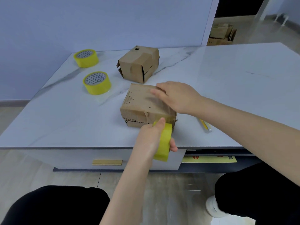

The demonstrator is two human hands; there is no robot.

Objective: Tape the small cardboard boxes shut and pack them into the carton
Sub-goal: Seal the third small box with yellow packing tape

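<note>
A small cardboard box lies near the front edge of the white marble table. My right hand presses flat on its top, fingers straight. My left hand grips a yellow tape roll at the box's front right corner, and a strip of tape runs from the roll up over the box's front edge. A second small cardboard box stands behind it, with flaps partly loose. No carton shows on the table.
Two more yellow tape rolls lie at the table's left. A yellow-handled cutter rests right of the near box. Cardboard cartons sit on the floor in the far doorway. My knees are below the table's front edge.
</note>
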